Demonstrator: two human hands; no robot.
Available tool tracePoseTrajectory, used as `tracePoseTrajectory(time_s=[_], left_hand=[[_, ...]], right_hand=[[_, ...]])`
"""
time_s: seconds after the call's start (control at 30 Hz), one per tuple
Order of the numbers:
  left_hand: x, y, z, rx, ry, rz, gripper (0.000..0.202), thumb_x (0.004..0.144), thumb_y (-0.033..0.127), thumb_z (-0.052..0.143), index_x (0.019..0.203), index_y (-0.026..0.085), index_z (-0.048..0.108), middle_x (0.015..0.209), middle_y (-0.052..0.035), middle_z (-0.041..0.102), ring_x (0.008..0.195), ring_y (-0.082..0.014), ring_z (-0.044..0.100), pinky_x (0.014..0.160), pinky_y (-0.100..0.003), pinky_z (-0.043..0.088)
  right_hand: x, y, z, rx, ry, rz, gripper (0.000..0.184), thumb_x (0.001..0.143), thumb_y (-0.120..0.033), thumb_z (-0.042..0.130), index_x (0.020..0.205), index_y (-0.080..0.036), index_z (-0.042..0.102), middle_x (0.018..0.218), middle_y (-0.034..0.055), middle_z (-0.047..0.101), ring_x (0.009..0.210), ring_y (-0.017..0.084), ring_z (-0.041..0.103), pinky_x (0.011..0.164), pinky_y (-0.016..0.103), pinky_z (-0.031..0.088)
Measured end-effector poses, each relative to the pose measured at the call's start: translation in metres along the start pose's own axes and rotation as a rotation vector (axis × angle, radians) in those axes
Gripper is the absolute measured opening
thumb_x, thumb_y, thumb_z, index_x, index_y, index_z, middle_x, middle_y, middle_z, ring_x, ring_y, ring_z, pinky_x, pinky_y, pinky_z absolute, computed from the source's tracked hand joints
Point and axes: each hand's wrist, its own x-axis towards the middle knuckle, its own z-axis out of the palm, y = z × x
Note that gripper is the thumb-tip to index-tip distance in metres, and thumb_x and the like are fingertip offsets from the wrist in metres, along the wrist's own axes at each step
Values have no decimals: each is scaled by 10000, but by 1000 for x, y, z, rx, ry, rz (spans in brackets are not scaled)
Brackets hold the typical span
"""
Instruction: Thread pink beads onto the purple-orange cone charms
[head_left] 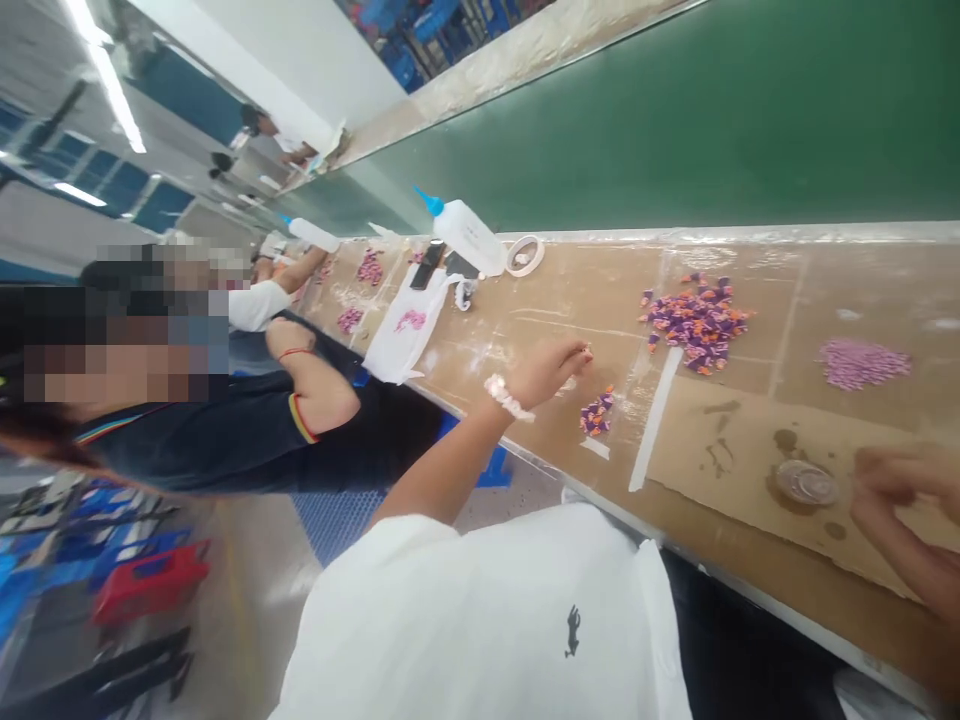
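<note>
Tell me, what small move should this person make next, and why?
Perhaps ease the right hand over to the small round clear dish. That hand is close beside the dish, and dark spots on the cardboard around it suggest that its contents get used. The hand is blurred, so I can't tell whether it holds anything.

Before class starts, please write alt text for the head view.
A person's left hand is near a small purple-and-orange pile on a long workbench; the right hand, blurred, is beside a round dish. A co-worker is at the left.
</note>
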Motion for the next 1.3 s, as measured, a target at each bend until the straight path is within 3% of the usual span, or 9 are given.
tracePoseTrajectory(time_s=[0.07,0.13,0.2,0.33,0.43,0.53,0.8,1.1,1.3], left_hand=[[-7,26,14,-257,-22,124,209,1014,310,243,1013,179,407,874,-62,693,666,-104,648,627,-222,478],[-12,56,36,-885,-97,280,232,972,434,384,975,203,362,684,12,628,497,-85,546,509,-194,403],[-15,87,60,-1317,-167,321,303,912,476,522,929,208,382,504,101,451,403,-51,361,461,-168,306],[-9,138,95,-1680,-264,247,309,875,433,605,1010,179,492,492,128,283,419,-38,161,431,-165,166],[-1,160,107,-1788,-274,246,291,883,438,604,942,166,519,532,109,272,454,-42,175,436,-166,175],[2,168,109,-1882,-284,296,283,905,447,580,880,202,441,553,96,321,476,-54,237,453,-165,228],[-5,170,113,-1903,-364,282,339,928,471,536,803,212,356,529,106,239,465,-49,177,461,-162,187],[-9,174,111,-1840,-452,195,456,816,577,642,836,213,368,645,80,351,491,-36,259,478,-165,224],[-8,172,107,-1791,-439,220,429,848,555,613,829,206,365,623,86,327,476,-33,263,470,-170,220]], right_hand=[[1,-11,-5,-22,-32,-79,373,879,-623,531,707,-292,551,734,31,690,611,191,661,456,336,488],[1,-23,-5,63,53,-40,201,882,-423,619,784,-275,526,740,28,669,644,179,660,487,306,491],[1,-33,-1,320,96,-24,159,833,-192,658,844,-262,516,750,14,641,677,165,649,562,286,518],[-1,-43,7,473,180,89,217,790,-78,654,856,-241,527,786,-3,620,690,134,617,575,250,498],[-2,-46,9,429,270,135,225,772,-45,651,825,-229,535,783,-10,612,699,124,606,601,242,499],[-2,-49,8,428,289,106,248,769,-8,634,826,-227,532,777,-11,599,711,125,599,602,244,495],[3,-59,7,383,255,-74,316,759,50,599,874,-230,511,781,-11,578,686,119,577,562,244,478],[1,-59,8,298,238,-68,312,769,11,600,909,-258,527,797,-8,601,674,139,600,542,268,491],[3,-61,5,191,181,-79,294,801,-20,575,892,-288,499,790,-5,595,666,158,613,535,300,516]])
